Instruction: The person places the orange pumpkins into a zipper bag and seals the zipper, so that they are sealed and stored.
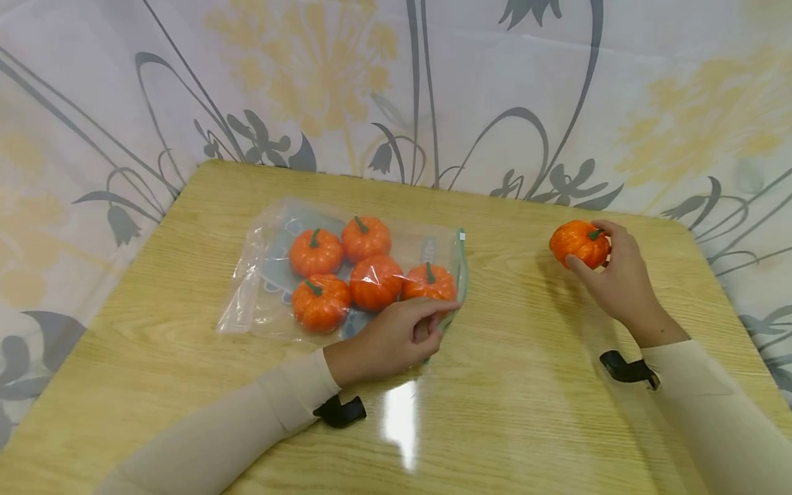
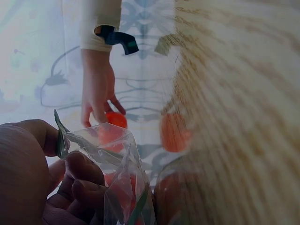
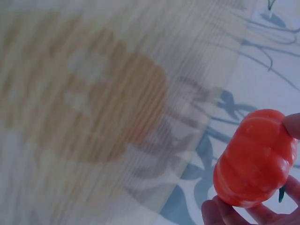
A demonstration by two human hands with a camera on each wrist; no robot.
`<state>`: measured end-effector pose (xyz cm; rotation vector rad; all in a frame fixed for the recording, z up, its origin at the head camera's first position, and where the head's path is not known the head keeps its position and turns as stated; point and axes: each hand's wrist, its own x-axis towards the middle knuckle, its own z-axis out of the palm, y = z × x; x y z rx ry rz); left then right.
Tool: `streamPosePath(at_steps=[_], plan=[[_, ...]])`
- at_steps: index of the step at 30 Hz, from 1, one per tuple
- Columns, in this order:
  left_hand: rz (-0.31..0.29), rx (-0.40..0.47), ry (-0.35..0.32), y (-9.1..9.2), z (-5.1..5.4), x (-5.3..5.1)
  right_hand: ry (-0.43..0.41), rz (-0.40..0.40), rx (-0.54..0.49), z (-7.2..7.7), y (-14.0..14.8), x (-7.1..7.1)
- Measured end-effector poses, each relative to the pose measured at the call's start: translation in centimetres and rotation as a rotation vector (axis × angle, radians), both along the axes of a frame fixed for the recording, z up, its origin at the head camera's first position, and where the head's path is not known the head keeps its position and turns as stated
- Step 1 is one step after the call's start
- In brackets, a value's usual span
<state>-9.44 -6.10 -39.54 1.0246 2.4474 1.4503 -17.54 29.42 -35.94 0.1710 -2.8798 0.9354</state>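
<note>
A clear zip bag (image 1: 243, 302) lies flat on the table with several small orange toy pumpkins (image 1: 315, 253) inside, most showing green stems. My left hand (image 1: 392, 340) pinches the bag's green-edged opening (image 1: 463, 265) between thumb and fingers; in the left wrist view the plastic (image 2: 124, 161) stands slightly raised beside the curled fingers. Off to the right, my right hand (image 1: 621, 285) grips another orange pumpkin (image 1: 577, 243), apart from the bag. The right wrist view shows this pumpkin (image 3: 255, 159) between the thumb and fingers, its green stem toward the palm.
The wooden table (image 1: 513, 412) has a glossy surface with a bright reflection near its front. A floral-patterned curtain (image 1: 470, 89) hangs along the back and sides. Black straps (image 1: 340, 411) sit at both wrists, over light sleeves.
</note>
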Motion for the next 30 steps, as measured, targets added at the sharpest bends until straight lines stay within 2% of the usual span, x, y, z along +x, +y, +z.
streamPosePath(at_steps=[6,17,30], plan=[[0.003,-0.011,0.002,0.0,0.0,0.0,-0.033,0.044,-0.026,-0.3,-1.4,1.1],[0.008,-0.010,-0.016,0.0,0.4,0.0,-0.035,0.100,-0.056,-0.3,-3.9,3.0],[0.015,0.002,0.008,0.1,0.4,0.0,-0.008,0.163,-0.068,-1.1,-6.2,4.7]])
